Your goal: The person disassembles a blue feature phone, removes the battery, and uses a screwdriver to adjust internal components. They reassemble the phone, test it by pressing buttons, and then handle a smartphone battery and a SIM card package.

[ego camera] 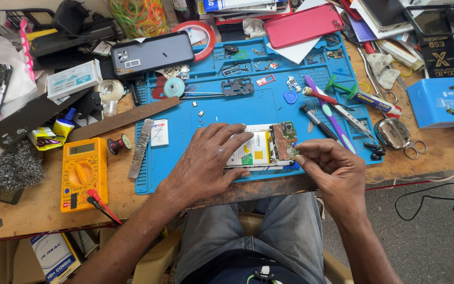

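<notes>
An opened phone (267, 148) lies on the blue work mat (222, 110) near its front edge, with its battery and circuit board exposed. My left hand (206, 160) rests flat on the phone's left part, fingers spread over the battery. At the phone's right end my right hand (332, 171) pinches a very small part between thumb and fingertips, right by the circuit board. What the small part is, I cannot tell.
A yellow multimeter (83, 173) with red and black leads lies left of the mat. A metal file (141, 147), screwdrivers (337, 113), tweezers, scissors (413, 149), a blue box (444, 101), a red phone cover (303, 24) and a dark phone (152, 53) crowd the wooden bench.
</notes>
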The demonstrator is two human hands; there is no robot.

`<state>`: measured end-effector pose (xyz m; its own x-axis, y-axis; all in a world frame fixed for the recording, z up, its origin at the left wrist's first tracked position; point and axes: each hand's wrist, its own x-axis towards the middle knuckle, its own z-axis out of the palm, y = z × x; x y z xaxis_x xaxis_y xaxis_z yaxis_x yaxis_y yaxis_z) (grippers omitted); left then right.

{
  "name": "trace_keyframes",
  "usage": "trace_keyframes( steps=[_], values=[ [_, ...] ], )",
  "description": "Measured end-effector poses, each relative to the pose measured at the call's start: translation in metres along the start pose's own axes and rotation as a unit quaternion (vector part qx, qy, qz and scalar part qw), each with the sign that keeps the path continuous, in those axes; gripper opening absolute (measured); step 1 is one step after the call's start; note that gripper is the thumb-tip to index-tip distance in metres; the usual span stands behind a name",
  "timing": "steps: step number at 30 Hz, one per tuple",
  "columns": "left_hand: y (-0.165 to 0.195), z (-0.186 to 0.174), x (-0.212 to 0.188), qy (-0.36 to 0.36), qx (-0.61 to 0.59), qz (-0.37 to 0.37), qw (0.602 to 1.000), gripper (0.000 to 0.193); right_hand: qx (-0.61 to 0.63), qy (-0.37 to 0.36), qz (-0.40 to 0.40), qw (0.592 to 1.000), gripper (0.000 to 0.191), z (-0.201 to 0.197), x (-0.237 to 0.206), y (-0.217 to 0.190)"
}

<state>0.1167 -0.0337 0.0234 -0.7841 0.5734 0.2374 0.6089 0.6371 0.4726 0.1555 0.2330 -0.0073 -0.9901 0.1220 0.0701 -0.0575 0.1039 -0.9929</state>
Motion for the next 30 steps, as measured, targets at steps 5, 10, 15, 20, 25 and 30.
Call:
trace_keyframes(
  steps=[5,10,15,20,25,30],
  values=[
    [0.004,0.002,0.001,0.020,0.001,0.013,1.000,0.080,0.024,0.013,-0.023,0.999,0.025,0.004,-0.005,-0.001],
    [0.005,0.000,0.001,0.003,-0.001,0.002,1.000,0.077,-0.013,0.031,0.018,0.999,0.026,0.003,-0.007,0.000],
    [0.004,0.001,0.003,-0.002,-0.007,0.006,1.000,0.073,-0.004,0.018,0.036,0.999,0.024,0.001,-0.007,0.006],
    [0.004,0.003,0.005,-0.001,-0.011,0.005,1.000,0.070,0.017,0.003,0.036,0.999,0.025,0.001,-0.004,0.012],
    [0.003,0.002,0.004,-0.002,-0.015,0.005,1.000,0.069,-0.025,0.006,0.073,0.997,0.024,0.001,-0.001,0.012],
    [0.003,0.003,0.005,-0.006,-0.009,0.006,1.000,0.069,0.026,0.004,0.063,0.998,0.026,0.000,0.000,0.010]
  ],
)
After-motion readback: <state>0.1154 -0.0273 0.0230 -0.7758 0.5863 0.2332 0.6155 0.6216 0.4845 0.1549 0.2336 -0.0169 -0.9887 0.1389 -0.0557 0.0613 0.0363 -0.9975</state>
